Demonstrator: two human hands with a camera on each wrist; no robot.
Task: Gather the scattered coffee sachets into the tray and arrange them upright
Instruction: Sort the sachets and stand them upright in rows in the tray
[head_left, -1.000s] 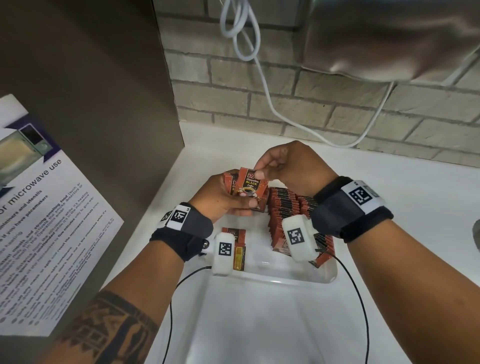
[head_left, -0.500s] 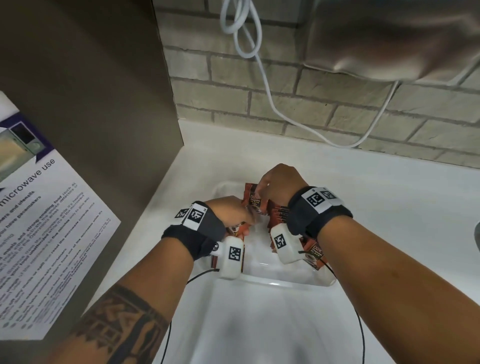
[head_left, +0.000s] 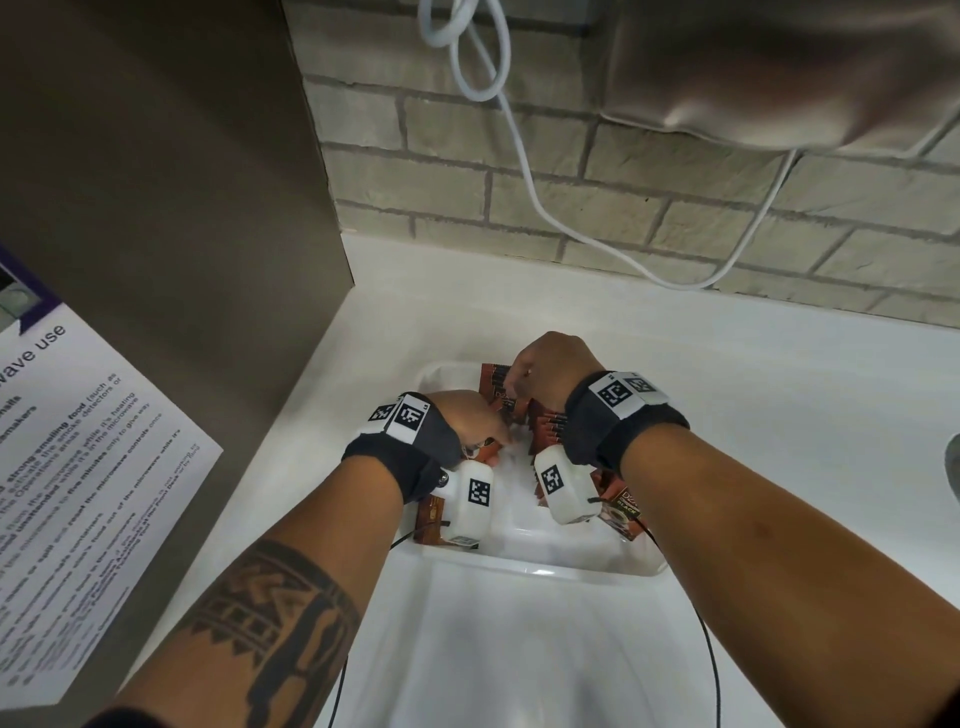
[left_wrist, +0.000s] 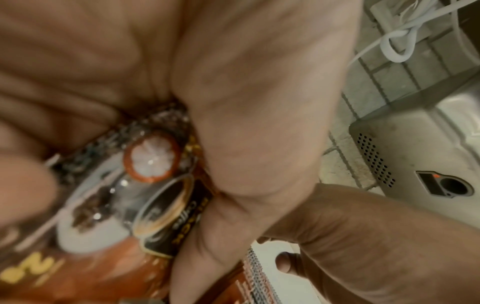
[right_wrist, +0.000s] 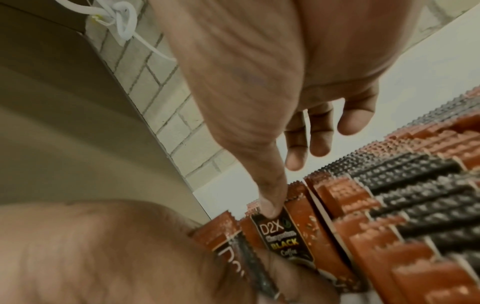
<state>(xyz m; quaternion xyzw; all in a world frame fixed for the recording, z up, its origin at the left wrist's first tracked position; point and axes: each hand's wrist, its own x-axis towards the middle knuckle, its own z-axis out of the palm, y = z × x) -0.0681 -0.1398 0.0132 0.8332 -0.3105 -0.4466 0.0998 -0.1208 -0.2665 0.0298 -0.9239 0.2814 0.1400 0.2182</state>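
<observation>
A clear plastic tray (head_left: 571, 569) sits on the white counter. Brown-and-black coffee sachets (head_left: 545, 428) stand upright in a row along its right side (right_wrist: 402, 205). My left hand (head_left: 470, 421) is down in the tray and grips a bundle of sachets (left_wrist: 155, 205), thumb across their fronts. My right hand (head_left: 543, 371) is just behind it, over the row's far end. Its thumb (right_wrist: 270, 205) presses the top of a "D2X Black" sachet (right_wrist: 283, 242) in that bundle, while the other fingers (right_wrist: 322, 142) hang straight and touch nothing. One sachet (head_left: 621, 512) leans at the front right, another (head_left: 431, 519) at the front left.
A brown cabinet side (head_left: 182, 234) with a microwave-use notice (head_left: 78, 441) stands to the left. The brick wall (head_left: 675, 208) behind carries a white cable (head_left: 519, 156) and a metal appliance (head_left: 779, 67). White counter (head_left: 779, 389) extends to the right.
Both hands have come down from above the tray into it, carrying the bundle of sachets to the left of the upright row. The right hand's fingers have come off the bundle.
</observation>
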